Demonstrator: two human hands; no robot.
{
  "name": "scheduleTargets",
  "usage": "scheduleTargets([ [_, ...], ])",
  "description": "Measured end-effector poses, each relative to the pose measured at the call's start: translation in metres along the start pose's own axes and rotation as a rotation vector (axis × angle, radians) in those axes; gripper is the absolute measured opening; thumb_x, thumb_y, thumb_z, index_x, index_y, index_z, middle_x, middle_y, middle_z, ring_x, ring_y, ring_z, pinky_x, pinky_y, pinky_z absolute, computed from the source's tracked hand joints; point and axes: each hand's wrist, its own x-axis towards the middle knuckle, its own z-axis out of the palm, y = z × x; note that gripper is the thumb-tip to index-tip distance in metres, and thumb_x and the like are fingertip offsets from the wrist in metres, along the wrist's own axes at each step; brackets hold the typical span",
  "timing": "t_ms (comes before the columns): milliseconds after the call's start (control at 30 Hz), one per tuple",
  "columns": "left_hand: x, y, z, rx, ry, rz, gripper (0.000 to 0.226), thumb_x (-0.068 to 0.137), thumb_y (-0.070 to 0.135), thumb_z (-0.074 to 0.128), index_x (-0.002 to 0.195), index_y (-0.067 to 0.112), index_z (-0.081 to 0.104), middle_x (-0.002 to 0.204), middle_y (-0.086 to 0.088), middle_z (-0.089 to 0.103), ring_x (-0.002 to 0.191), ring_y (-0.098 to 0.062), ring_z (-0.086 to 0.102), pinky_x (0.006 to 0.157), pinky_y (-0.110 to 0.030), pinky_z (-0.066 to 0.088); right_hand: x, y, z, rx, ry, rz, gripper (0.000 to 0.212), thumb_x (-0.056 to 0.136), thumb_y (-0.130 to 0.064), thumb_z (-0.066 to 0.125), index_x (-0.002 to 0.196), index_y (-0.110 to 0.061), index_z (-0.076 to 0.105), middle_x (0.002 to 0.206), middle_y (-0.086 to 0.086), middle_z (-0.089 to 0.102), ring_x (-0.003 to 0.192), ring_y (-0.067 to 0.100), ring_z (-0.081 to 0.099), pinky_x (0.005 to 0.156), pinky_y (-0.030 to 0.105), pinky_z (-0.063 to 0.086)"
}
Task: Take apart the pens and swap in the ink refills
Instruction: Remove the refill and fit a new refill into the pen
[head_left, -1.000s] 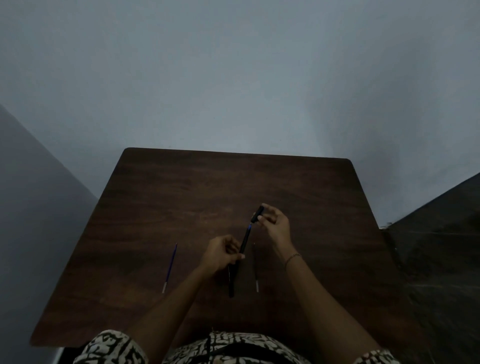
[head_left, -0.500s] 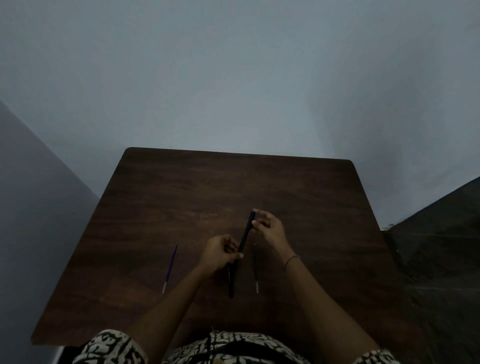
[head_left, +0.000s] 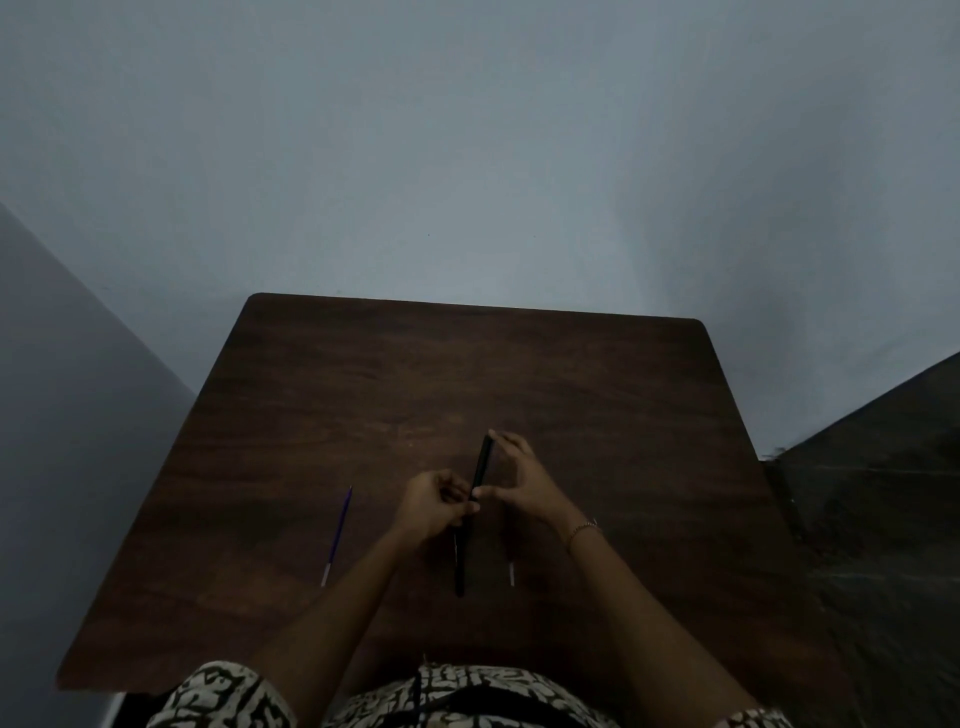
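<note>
L hand (head_left: 434, 506) grip clenched round lower end of black pen (head_left: 480, 470), fingers curled. R hand (head_left: 524, 486) grip spans the barrel: forefinger on top end, thumb pressing near L fingers. Pen held tilted over mid tabletop (head_left: 597, 415), slim, all dark; any print too dim to read. 2nd pen (head_left: 459, 574) lies below the hands, blue refill (head_left: 337, 535) well to the left, white-tipped refill (head_left: 511, 571) just right of 2nd pen

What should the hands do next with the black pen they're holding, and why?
Probably lay the black pen down on the table. It looks closed, with no refill showing, held between the left hand and right hand. A second black pen and a blue refill lie waiting there.
</note>
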Motion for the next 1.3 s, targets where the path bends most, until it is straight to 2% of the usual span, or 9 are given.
scheduleTargets([
  [100,0.001,0.0,0.001,-0.017,0.004,-0.018,0.022,0.076,0.006,0.075,0.093,0.003,0.062,0.073,0.0,0.061,0.066,-0.011,0.06,0.049,-0.015,0.052,-0.002,0.001,0.002,-0.043,-0.076,-0.046,0.109,0.069,-0.028,0.081,0.151,-0.019,0.008,0.159,-0.006,-0.004,0.144,0.01,0.005,0.111,0.024,0.025],
  [267,0.004,0.002,-0.001,0.039,-0.012,-0.005,0.018,0.077,0.005,0.073,0.089,0.008,0.06,0.07,0.004,0.06,0.063,-0.004,0.058,0.045,-0.006,0.046,-0.005,0.008,0.012,-0.04,-0.084,-0.07,0.123,0.064,-0.034,0.084,0.149,-0.03,-0.005,0.155,-0.017,-0.013,0.145,0.008,-0.002,0.107,0.016,0.018],
  [333,0.004,0.001,-0.001,0.013,-0.027,-0.013,0.021,0.074,0.007,0.077,0.087,0.008,0.06,0.071,0.002,0.062,0.063,-0.006,0.06,0.046,-0.01,0.049,-0.006,0.01,0.014,-0.059,-0.1,-0.089,0.129,0.06,-0.039,0.085,0.145,-0.041,-0.012,0.15,-0.025,-0.021,0.144,0.006,-0.01,0.11,0.022,0.017],
  [400,0.005,-0.001,-0.001,-0.001,-0.04,-0.022,0.022,0.072,0.008,0.078,0.084,0.011,0.061,0.072,0.001,0.064,0.063,-0.009,0.063,0.048,-0.014,0.051,-0.008,0.012,0.015,-0.124,-0.123,-0.109,0.133,0.055,-0.044,0.086,0.14,-0.052,-0.016,0.15,-0.023,-0.031,0.141,0.006,-0.02,0.114,0.036,0.014],
  [533,0.005,-0.003,0.001,-0.046,-0.07,-0.036,0.023,0.073,0.006,0.077,0.08,0.018,0.059,0.076,0.0,0.067,0.068,-0.01,0.067,0.057,-0.022,0.056,-0.008,0.013,0.018,-0.228,-0.168,-0.123,0.136,0.051,-0.044,0.087,0.136,-0.058,-0.018,0.147,-0.017,-0.04,0.137,0.013,-0.029,0.114,0.049,0.012],
  [733,0.007,0.001,0.003,-0.066,-0.091,-0.058,0.022,0.074,0.007,0.076,0.082,0.019,0.06,0.079,0.0,0.068,0.072,-0.01,0.068,0.057,-0.02,0.054,-0.008,0.015,0.013,-0.29,-0.14,-0.121,0.131,0.056,-0.043,0.086,0.135,-0.06,-0.017,0.15,-0.013,-0.034,0.134,0.009,-0.027,0.115,0.05,0.014],
  [967,0.009,0.002,0.007,-0.115,-0.075,-0.108,0.022,0.076,0.001,0.072,0.095,0.007,0.061,0.089,-0.008,0.068,0.083,-0.02,0.068,0.066,-0.028,0.057,-0.005,0.013,0.013,-0.423,-0.158,-0.155,0.133,0.056,-0.044,0.086,0.136,-0.057,-0.02,0.15,-0.005,-0.039,0.143,0.028,-0.023,0.114,0.054,0.019],
  [1167,0.006,0.002,0.008,-0.153,-0.06,-0.119,0.025,0.074,0.0,0.074,0.096,0.0,0.061,0.086,-0.011,0.067,0.081,-0.023,0.068,0.06,-0.026,0.057,-0.003,0.019,0.014,-0.486,-0.163,-0.188,0.126,0.058,-0.049,0.082,0.142,-0.05,-0.012,0.152,0.002,-0.035,0.145,0.031,-0.013,0.115,0.039,0.021],
  [1300,0.006,0.007,0.01,-0.185,-0.077,-0.15,0.018,0.075,-0.001,0.073,0.087,0.005,0.061,0.082,-0.007,0.066,0.075,-0.018,0.067,0.056,-0.023,0.057,-0.005,0.02,0.01,-0.539,-0.164,-0.203,0.12,0.059,-0.051,0.081,0.146,-0.04,0.0,0.153,0.006,-0.031,0.146,0.033,-0.003,0.115,0.037,0.024],
])
